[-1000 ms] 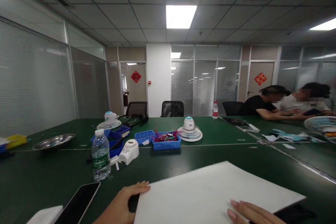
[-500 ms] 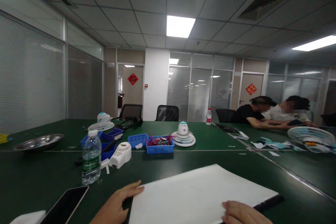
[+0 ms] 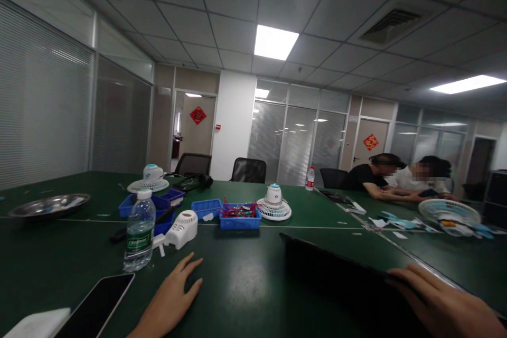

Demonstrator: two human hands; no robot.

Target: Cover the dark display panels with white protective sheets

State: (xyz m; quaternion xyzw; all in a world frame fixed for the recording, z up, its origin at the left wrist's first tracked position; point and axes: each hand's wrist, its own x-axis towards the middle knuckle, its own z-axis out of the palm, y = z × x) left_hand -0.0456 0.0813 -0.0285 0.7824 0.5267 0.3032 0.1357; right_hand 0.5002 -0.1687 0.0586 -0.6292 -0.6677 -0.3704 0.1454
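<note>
My right hand (image 3: 443, 296) grips the edge of a flat black folder-like board (image 3: 340, 280), which is tilted up on its side with the dark face showing. Its exact kind is hard to make out. Over the green table (image 3: 237, 296), my left hand (image 3: 172, 293) is open, fingers apart, holding nothing. A clear water bottle (image 3: 139, 232) with a green label stands beyond that hand, near a white plastic housing (image 3: 182, 229). Left of the hand lies a phone (image 3: 97, 303), dark screen up, beside a white object (image 3: 39, 323) cut off by the frame.
Blue trays (image 3: 240, 220) hold red-and-blue wires, with white fan parts (image 3: 274, 203) nearby. A metal dish (image 3: 49, 206) sits far left. At right are a fan grille (image 3: 449, 215) and a red-capped bottle (image 3: 310, 178). Two people (image 3: 368, 177) lean on the table.
My left hand has let go of the board and moved slightly left. The right hand has swung the board up and rightward, so its white face is out of sight.
</note>
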